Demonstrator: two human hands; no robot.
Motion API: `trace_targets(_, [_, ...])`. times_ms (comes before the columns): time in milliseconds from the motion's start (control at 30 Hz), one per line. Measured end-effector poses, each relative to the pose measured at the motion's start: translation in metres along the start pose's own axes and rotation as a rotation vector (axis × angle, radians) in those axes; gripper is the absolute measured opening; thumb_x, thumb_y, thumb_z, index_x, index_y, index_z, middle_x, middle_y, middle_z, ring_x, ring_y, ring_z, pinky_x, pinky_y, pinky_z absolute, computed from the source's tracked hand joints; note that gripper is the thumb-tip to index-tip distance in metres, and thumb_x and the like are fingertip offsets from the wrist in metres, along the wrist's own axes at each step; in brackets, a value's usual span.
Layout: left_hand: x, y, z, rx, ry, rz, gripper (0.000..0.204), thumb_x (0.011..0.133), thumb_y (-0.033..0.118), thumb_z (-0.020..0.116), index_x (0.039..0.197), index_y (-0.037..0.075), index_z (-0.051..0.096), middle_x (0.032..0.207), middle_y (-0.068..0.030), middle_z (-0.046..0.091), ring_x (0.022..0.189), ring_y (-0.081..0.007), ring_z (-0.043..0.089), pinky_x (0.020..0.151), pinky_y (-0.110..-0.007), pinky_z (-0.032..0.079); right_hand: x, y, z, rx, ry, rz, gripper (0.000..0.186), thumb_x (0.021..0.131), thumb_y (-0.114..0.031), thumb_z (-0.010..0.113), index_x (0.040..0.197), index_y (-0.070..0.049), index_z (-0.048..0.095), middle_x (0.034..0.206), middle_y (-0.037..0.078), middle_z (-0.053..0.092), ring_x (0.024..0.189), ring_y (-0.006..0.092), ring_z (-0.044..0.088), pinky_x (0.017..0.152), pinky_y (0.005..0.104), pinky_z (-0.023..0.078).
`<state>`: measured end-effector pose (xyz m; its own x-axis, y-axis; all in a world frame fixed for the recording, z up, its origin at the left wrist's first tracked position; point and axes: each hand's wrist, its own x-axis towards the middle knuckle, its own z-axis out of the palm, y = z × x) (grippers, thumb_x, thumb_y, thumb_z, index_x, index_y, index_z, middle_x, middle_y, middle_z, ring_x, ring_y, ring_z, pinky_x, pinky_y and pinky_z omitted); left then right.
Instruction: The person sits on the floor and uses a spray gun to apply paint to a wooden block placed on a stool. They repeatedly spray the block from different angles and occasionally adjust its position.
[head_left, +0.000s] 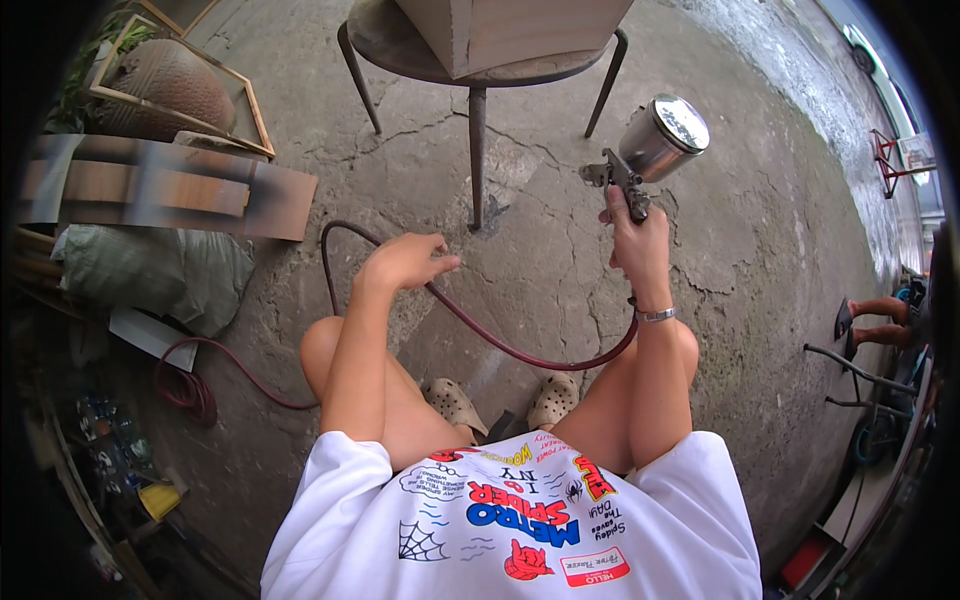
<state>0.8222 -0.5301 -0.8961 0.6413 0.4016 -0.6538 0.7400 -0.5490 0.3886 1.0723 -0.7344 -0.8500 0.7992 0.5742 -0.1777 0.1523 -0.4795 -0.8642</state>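
– Your R hand (640, 245), what's it up to?

– Shut tight round the handle of the spray gun (622, 182). Gun's up off the ground, out in front of you, near the R side of the stool (400, 57). Its shiny cup (663, 138) sits on top, tipped a bit to the R. Can't tell if a finger is on the trigger.

– And your L hand (400, 262)?

– Fingers loose and a bit bent, thumb apart. Nothing seen in it. It's over the red hose (500, 352), but can't tell if it touches.

– So which step are you on?

– Looks like the get-set bit: gun held, no spray to be seen. The pale box (540, 30) is up on the stool, prob. the thing to spray.

– What does the next move need?

– Gun's nose seems to point L, so you'd prob. need to turn it to the box, w/ a firm wrist. Keep the cup from tipping more, b/c it might drip. Hose runs past your knees, so mind it doesn't snag.
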Motion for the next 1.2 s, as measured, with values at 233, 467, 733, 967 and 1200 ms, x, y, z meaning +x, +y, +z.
trace_targets(233, [0.001,0.009,-0.012,-0.028,-0.053,-0.052,0.056,0.100,0.052,0.060,0.131,0.005,0.065,0.084,-0.0154,0.072,0.082,-0.0276,0.072,0.079,-0.045,0.054,0.005,-0.008,-0.001,-0.047,0.035,0.020,0.054,0.101,-0.044,0.066,0.082,0.007,0.066,0.057,0.008,0.061,0.040,0.0175,0.057,0.039,0.0341,0.043])
trace_targets(467, [0.009,-0.003,-0.005,-0.018,-0.030,-0.008,0.056,0.100,0.052,0.061,0.130,0.004,0.064,0.082,-0.0152,0.071,0.079,-0.0258,0.071,0.077,-0.044,0.054,0.008,-0.007,0.002,-0.049,0.059,-0.006,0.053,0.100,-0.044,0.067,0.080,0.006,0.065,0.054,0.006,0.058,0.041,0.0169,0.057,0.039,0.0340,0.043])
trace_targets(733, [0.004,0.005,-0.012,-0.036,-0.039,-0.021,0.058,0.100,0.052,0.061,0.131,0.003,0.064,0.085,-0.0159,0.072,0.079,-0.0261,0.071,0.077,-0.044,0.054,0.009,0.000,0.009,-0.026,0.061,-0.038,0.054,0.100,-0.044,0.067,0.078,0.005,0.064,0.052,0.006,0.054,0.038,0.0165,0.054,0.040,0.0337,0.042])
trace_targets(967, [0.010,-0.006,-0.009,-0.037,-0.030,-0.003,0.056,0.100,0.052,0.061,0.131,0.005,0.064,0.083,-0.0149,0.072,0.078,-0.0264,0.071,0.076,-0.044,0.054,0.005,-0.002,0.011,-0.027,0.007,-0.018,0.053,0.100,-0.043,0.067,0.076,0.004,0.062,0.052,0.005,0.055,0.040,0.0163,0.054,0.042,0.0343,0.042])
trace_targets(1200, [0.014,-0.007,-0.006,0.008,-0.027,0.004,0.057,0.100,0.052,0.061,0.132,0.005,0.064,0.085,-0.0159,0.073,0.079,-0.0279,0.072,0.078,-0.046,0.054,0.006,0.003,0.013,-0.104,-0.007,-0.063,0.054,0.100,-0.044,0.066,0.075,0.004,0.062,0.053,0.009,0.057,0.042,0.0194,0.057,0.046,0.0369,0.044])
